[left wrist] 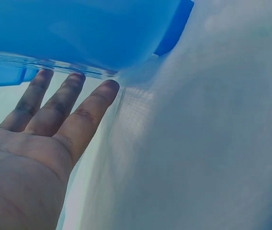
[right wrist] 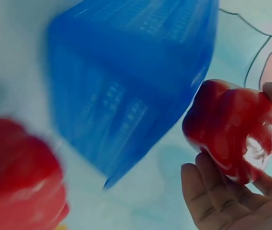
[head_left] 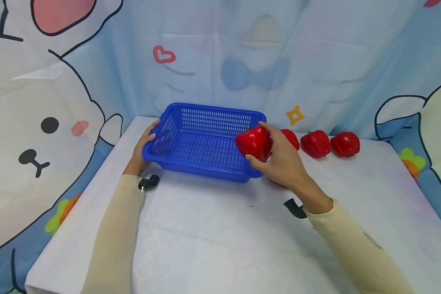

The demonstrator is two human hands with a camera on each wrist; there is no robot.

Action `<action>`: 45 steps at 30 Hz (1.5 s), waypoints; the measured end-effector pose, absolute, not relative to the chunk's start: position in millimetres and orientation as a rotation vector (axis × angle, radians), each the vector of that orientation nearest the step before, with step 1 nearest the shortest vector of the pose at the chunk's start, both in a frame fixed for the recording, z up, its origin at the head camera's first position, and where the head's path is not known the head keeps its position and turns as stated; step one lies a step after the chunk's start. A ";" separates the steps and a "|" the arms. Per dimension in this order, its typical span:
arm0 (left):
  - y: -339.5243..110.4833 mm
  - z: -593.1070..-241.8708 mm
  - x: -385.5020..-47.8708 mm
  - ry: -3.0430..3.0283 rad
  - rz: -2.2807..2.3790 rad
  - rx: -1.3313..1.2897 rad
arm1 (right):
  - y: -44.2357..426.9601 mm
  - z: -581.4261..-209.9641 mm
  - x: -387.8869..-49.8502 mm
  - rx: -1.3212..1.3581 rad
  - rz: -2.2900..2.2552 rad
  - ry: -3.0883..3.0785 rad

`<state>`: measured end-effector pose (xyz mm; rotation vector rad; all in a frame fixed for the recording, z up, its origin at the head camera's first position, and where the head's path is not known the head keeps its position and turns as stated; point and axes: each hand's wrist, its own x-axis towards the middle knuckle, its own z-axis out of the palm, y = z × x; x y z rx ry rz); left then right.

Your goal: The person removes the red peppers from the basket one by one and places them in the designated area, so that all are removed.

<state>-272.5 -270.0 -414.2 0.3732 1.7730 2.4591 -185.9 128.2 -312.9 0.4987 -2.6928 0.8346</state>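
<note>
My right hand holds a red bell pepper between thumb and fingers over the right end of a blue plastic basket. In the right wrist view, the fingers support this glossy pepper from below, beside the basket's wall. My left hand touches the basket's left end. The left wrist view shows straight fingers with their tips at the basket's lower edge; the thumb is out of sight there. Inside the basket, the visible slatted floor is bare.
Two red bell peppers lie on the white table to the right. Another pepper is partly hidden behind my right hand, and a red edge shows beneath it. A printed curtain hangs behind the basket.
</note>
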 end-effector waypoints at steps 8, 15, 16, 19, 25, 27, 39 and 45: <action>-269.1 -416.9 -276.8 1.798 2.438 0.383 | 192.9 -323.7 -183.7 0.415 0.800 -2.660; -267.7 -413.9 -272.7 1.765 2.455 0.396 | 245.6 -326.1 -195.2 0.295 0.793 -2.755; -267.8 -413.0 -271.9 1.762 2.459 0.393 | 252.0 -326.2 -196.3 0.273 0.792 -2.784; -267.9 -411.3 -270.6 1.777 2.448 0.394 | 270.4 -329.5 -199.5 0.220 0.781 -2.870; -269.5 -411.5 -270.6 1.761 2.452 0.405 | 295.6 -345.4 -206.3 0.152 0.788 -3.076; -269.7 -411.9 -270.2 1.766 2.448 0.404 | 300.6 -350.8 -207.8 0.124 0.783 -3.139; -267.4 -411.6 -268.4 1.807 2.435 0.375 | 311.5 -363.2 -212.0 0.030 0.753 -3.257; -267.7 -411.7 -270.1 1.811 2.432 0.379 | 314.3 -366.8 -215.0 0.018 0.754 -3.279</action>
